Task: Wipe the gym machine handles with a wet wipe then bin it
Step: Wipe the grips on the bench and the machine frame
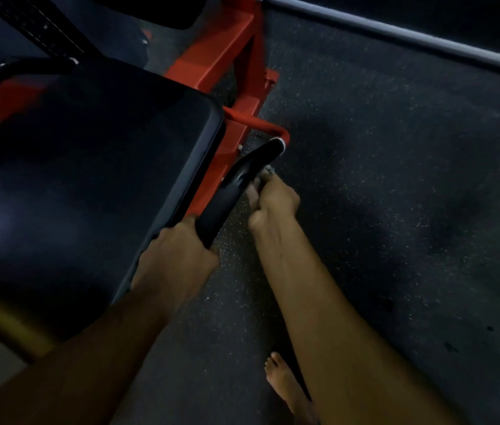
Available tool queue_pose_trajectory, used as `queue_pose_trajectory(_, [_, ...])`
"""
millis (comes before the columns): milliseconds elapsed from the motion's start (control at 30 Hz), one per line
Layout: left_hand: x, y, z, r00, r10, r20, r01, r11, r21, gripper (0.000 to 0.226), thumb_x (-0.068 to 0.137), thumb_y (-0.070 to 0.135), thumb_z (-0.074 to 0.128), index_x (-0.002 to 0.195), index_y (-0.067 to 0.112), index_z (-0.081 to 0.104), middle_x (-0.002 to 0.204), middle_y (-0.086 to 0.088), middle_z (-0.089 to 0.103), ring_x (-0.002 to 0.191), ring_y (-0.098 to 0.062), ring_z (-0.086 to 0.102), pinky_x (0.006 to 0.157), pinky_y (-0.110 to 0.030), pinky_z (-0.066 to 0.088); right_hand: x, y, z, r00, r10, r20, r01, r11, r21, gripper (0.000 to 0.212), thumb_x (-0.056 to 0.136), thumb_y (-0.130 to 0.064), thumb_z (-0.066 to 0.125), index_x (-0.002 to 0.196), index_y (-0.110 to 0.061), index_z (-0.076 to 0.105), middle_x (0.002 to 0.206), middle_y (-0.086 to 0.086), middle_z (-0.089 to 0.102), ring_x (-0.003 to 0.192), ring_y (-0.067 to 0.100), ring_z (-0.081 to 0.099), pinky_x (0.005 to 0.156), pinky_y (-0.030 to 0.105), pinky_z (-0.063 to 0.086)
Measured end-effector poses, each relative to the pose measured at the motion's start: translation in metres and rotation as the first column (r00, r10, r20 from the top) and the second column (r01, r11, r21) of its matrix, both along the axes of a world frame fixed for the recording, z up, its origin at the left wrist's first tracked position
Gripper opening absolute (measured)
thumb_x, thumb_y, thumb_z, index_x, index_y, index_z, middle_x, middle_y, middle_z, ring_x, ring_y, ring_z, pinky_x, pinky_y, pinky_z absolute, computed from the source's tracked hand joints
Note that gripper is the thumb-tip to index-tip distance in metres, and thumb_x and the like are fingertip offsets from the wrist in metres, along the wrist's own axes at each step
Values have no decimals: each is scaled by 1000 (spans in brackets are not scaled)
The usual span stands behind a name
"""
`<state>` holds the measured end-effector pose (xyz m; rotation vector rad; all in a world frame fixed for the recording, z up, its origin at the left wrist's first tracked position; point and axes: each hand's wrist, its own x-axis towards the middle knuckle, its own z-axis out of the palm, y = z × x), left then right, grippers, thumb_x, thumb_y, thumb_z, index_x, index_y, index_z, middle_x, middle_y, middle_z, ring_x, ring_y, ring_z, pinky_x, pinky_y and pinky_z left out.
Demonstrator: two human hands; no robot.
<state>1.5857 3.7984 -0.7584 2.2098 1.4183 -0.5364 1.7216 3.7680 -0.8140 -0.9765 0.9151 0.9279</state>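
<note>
Handle (pixel 236 185) of the gym machine is black and sticks out beside the black seat (pixel 89 179), fixed to the red frame (pixel 227 56). In the head view, the left hand (pixel 178 256) is wrapped around the near end of the handle, likely to keep it steady. The right hand (pixel 273 200) is curled up against the handle's side, farther along, so the two hands are apart. A tiny pale bit shows at its fingertips (pixel 268 171); that may be the wet wipe, but it is too dark to tell. A bare foot (pixel 285 384) stands on the dark floor (pixel 395 179). No bin is in sight.
</note>
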Motion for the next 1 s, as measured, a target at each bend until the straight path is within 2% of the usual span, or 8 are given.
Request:
queue_pose_trajectory(100, [0,0,-1,1000,-9,-2,9,1000,14,43,90,35,69,128,22,54,99,0,66,83,-21,68,78,-45,61,-15,-2,-7,999,-22,-47,26,996,84,16,98,-3,57,99,-11,71,87,2,71,76,9,68,73,22,58])
queue_pose_trajectory(267, [-1,1,-2,1000,-16,-6,16,1000,-2,47,91,36,69,132,22,51,103,-2,67,84,-22,69,78,-46,62,11,6,-11,986,-150,-69,155,985,80,16,96,3,56,86,-6,65,89,11,70,83,19,70,88,36,60])
queue_pose_trajectory(400, [0,1,-1,1000,-13,-14,13,1000,-13,46,91,37,68,130,21,51,97,0,66,80,-22,69,75,-45,62,28,17,-28,984,-176,38,176,984,15,14,92,5,60,84,-5,67,81,13,71,64,17,71,61,28,60])
queue_pose_trajectory(533, [-1,2,-1,1000,-13,-28,13,1000,2,45,92,32,66,133,22,51,90,6,56,81,-18,61,78,-39,57,22,17,-33,982,-84,168,96,994,-62,17,94,6,58,105,0,70,95,15,73,83,20,73,78,31,63])
queue_pose_trajectory(600, [-1,2,-2,999,-7,-44,7,1000,6,45,92,28,66,134,22,51,86,9,48,78,-15,52,75,-35,49,6,11,-25,976,-50,211,69,994,-83,17,95,5,58,105,-3,70,101,13,74,90,19,74,81,33,62])
queue_pose_trajectory(700, [0,2,-1,998,-7,-61,8,1000,14,48,92,27,66,136,20,50,104,-3,61,84,-17,51,75,-35,46,-27,-1,-7,957,16,291,17,994,-108,19,97,0,57,101,-14,70,94,1,74,86,9,73,79,27,62])
queue_pose_trajectory(867, [1,0,3,996,-38,-86,42,998,42,47,91,31,66,134,23,51,113,-4,66,83,-17,51,73,-33,45,-60,-24,5,851,161,500,-102,984,-144,13,94,-7,67,103,-12,75,95,-3,75,91,8,72,83,26,60])
queue_pose_trajectory(1000, [1,2,1,994,-33,-102,37,999,32,50,90,32,67,137,25,49,116,-4,64,89,-18,52,82,-39,50,-44,-30,-3,670,358,650,-222,933,-284,12,94,-11,67,103,-15,74,96,-10,72,91,0,69,84,23,58])
